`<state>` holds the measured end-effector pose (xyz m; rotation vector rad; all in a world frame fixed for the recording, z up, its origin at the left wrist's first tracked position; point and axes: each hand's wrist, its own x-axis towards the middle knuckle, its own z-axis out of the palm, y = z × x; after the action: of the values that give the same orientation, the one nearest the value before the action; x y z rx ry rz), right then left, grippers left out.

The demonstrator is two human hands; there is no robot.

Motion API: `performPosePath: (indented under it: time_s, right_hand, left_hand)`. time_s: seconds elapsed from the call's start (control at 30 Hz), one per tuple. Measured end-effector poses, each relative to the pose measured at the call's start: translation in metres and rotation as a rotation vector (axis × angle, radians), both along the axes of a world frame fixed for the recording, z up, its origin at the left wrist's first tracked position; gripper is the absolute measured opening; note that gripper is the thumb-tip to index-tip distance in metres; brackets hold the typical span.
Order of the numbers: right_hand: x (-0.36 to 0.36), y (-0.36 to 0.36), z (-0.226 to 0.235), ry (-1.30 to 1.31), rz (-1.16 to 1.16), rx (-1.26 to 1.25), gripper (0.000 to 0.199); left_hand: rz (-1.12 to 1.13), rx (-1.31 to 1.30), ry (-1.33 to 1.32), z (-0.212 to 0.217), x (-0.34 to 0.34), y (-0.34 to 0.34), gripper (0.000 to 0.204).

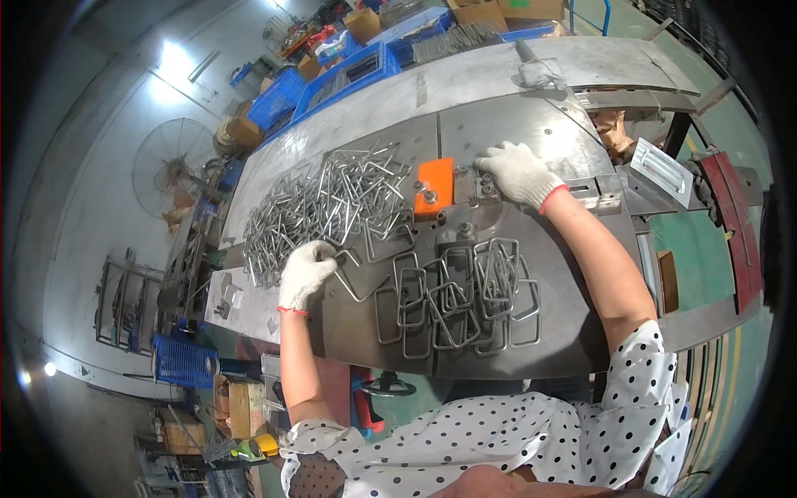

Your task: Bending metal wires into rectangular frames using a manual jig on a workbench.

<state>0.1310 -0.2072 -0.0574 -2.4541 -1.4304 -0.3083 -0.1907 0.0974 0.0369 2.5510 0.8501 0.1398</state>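
My left hand (307,270), in a white knitted glove, is closed on one end of a bent metal wire piece (355,290) at the near edge of a big heap of bent wire pieces (324,195). My gloved right hand (519,173) lies on the metal worktable beside a fixture with bolts (486,186), fingers stretched out and apart. Left of that fixture sits an orange block (435,187) with bolts along its edge. Nearer me lies a loose pile of closed rectangular wire loops (452,303).
The metal worktable (573,307) spans the middle. Blue crates (349,79) with wire parts line its far side. A clear plastic bag (544,75) lies at the far right. A pedestal fan (170,166) stands to the left. A red panel (730,224) is at the right.
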Motion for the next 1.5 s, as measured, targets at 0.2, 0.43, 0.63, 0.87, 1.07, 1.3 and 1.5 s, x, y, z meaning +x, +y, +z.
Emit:
performPosePath:
  time_s: [0.2, 0.43, 0.63, 0.87, 1.07, 1.3, 1.5]
  right_hand:
    - [0.001, 0.000, -0.003, -0.006, -0.008, -0.009, 0.033]
    - [-0.001, 0.002, -0.003, -0.012, -0.002, 0.014, 0.033]
    - [0.000, 0.001, -0.004, -0.017, -0.004, 0.000, 0.033]
    - [0.003, 0.002, -0.008, -0.036, 0.005, 0.015, 0.032]
    - [0.002, 0.003, -0.008, -0.030, -0.001, 0.017, 0.032]
    - [0.002, 0.002, -0.007, -0.029, -0.013, 0.010, 0.032]
    - [-0.001, 0.001, -0.005, -0.030, -0.003, 0.011, 0.032]
  left_hand:
    - [-0.169, 0.099, -0.063, 0.018, -0.002, -0.021, 0.028]
    - [-0.257, 0.101, 0.052, -0.023, -0.006, 0.011, 0.042]
    - [-0.266, 0.397, 0.173, -0.037, 0.015, 0.010, 0.038]
    - [-0.291, 0.392, 0.177, -0.043, 0.016, 0.022, 0.036]
    - [-0.257, 0.368, 0.219, -0.045, 0.015, 0.023, 0.034]
    - [-0.190, -0.102, 0.170, 0.024, 0.018, 0.000, 0.026]
    - [-0.405, 0.127, -0.128, 0.085, 0.018, -0.052, 0.027]
